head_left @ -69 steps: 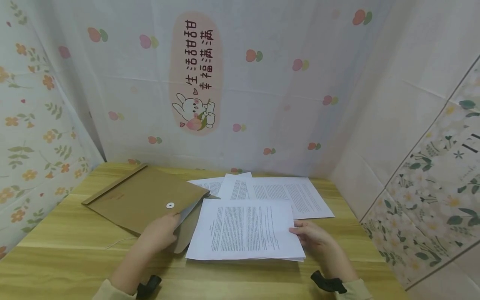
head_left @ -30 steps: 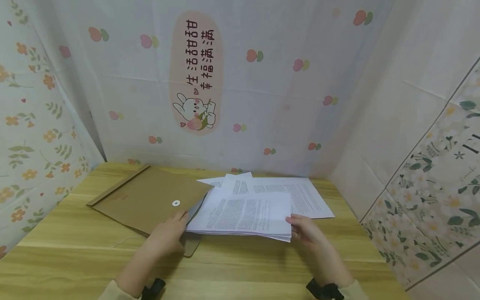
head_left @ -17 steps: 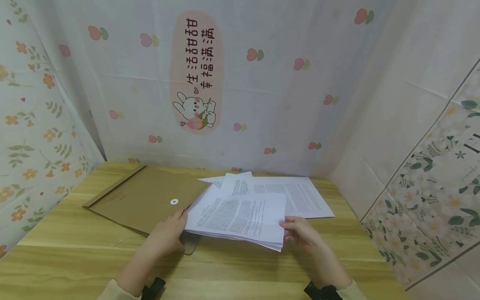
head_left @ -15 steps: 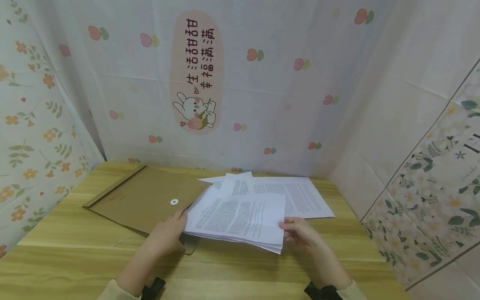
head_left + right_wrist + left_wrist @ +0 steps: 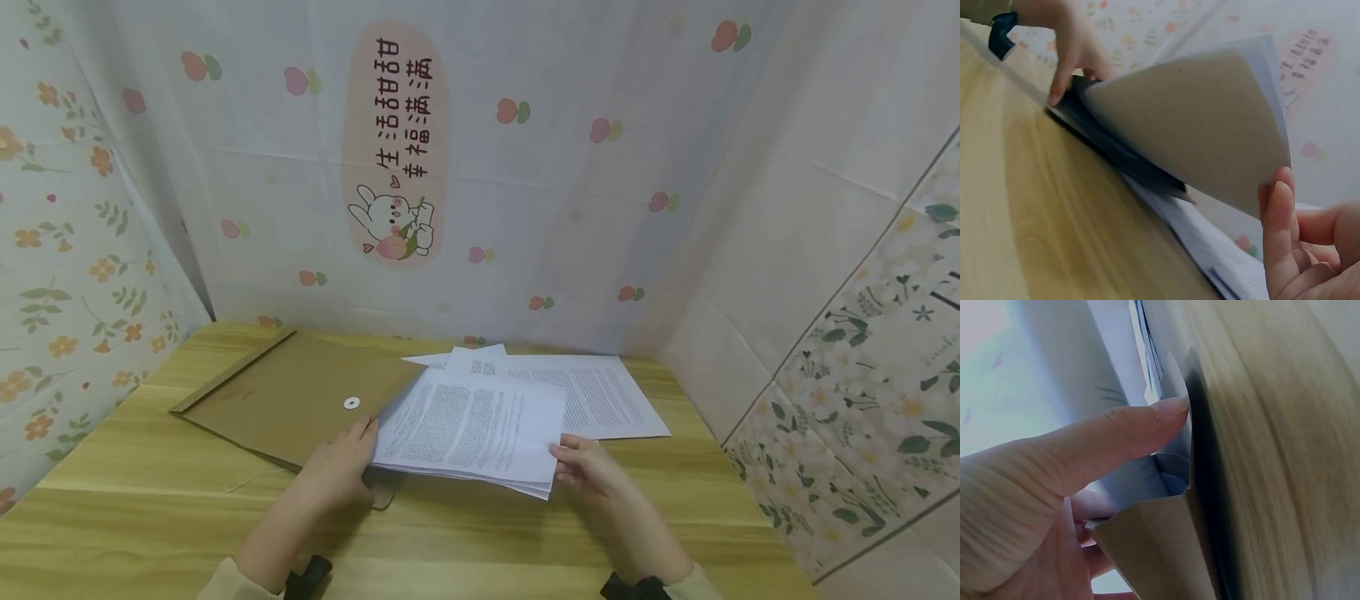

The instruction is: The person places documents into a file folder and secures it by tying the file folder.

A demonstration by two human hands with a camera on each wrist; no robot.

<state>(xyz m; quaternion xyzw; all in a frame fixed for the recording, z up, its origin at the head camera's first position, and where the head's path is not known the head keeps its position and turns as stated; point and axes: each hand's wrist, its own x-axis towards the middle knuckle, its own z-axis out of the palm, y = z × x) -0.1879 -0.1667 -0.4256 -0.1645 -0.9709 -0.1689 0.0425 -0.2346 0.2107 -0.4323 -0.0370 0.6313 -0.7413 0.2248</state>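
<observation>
A brown paper document envelope (image 5: 292, 387) with a white round button lies at the left of the table, its mouth facing right. My left hand (image 5: 336, 468) grips the envelope at its mouth. In the left wrist view the thumb (image 5: 1141, 428) reaches across the parted opening to the flap, while the other fingers lie behind the brown edge (image 5: 1154, 544). My right hand (image 5: 596, 475) pinches the right edge of a stack of printed paper (image 5: 465, 421). The stack's left end is at the envelope's mouth, partly within it. From the right wrist view, the sheets (image 5: 1185, 119) bow upward over the flap.
More printed sheets (image 5: 615, 396) lie overlapping behind the stack, towards the back of the wooden table (image 5: 450, 550). A thin string (image 5: 251, 481) trails from the envelope's near side. Patterned cloth (image 5: 525, 208) hangs behind the table and at both sides.
The stack, first lying flat over the flap, has been lifted, tilted and shifted left into the envelope's mouth. My right hand moved left with it; my left hand shifted slightly right.
</observation>
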